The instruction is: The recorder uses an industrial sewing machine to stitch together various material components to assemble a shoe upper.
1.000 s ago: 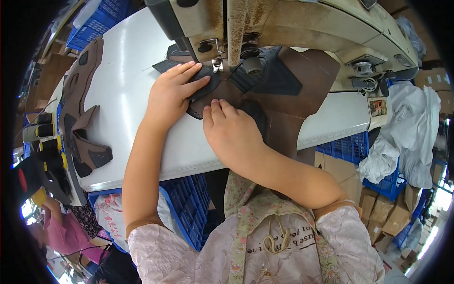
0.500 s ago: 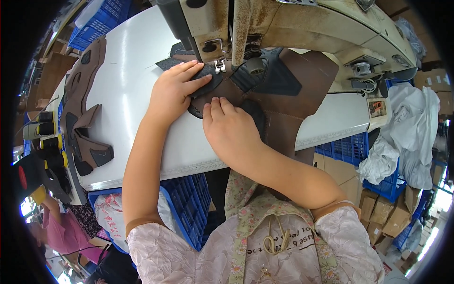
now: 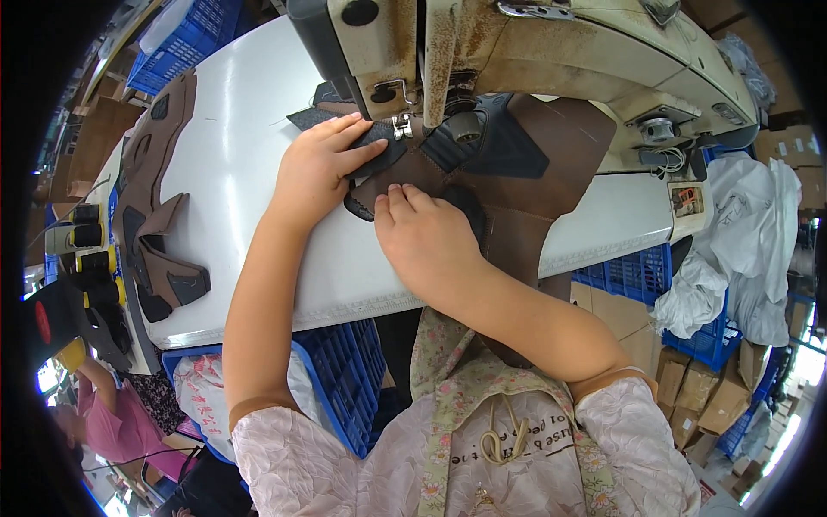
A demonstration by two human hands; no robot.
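1. One white table (image 3: 233, 189) runs across the person's front, one pile of overlapping brown pieces (image 3: 155, 207) along its left side; I can't count its layers.
2. One sewing machine (image 3: 594, 56), cream and rust-stained, arches over the far side, its head hiding some of the work beneath.
3. I count at least four blue crates (image 3: 357, 379): one far left, one under the table's near edge, two at right. Brown cartons (image 3: 724, 401) are stacked near the right ones.
4. Two white bags stand out: a right-hand bag (image 3: 749, 233), crumpled, and a left-hand bag (image 3: 202, 383) in the near crate, printed with red characters.
5. One co-worker (image 3: 121, 422) in pink is at the far left.
6. One brown leather workpiece (image 3: 560, 155) with black panels lies on the table under the machine head, partly covered by both hands.
7. Two hands rest on it. The left hand (image 3: 314, 177) has its fingers close together on a black part, thumb spread away; the right hand (image 3: 426, 241) lies palm down, fingers pressed together on brown leather.
8. The person's shirt (image 3: 534, 457) bears dark lettering, partly covered.
9. At least four thread spools (image 3: 86, 235) stand left.
10. One metal presser foot (image 3: 402, 127) sits just beside the left fingertips.
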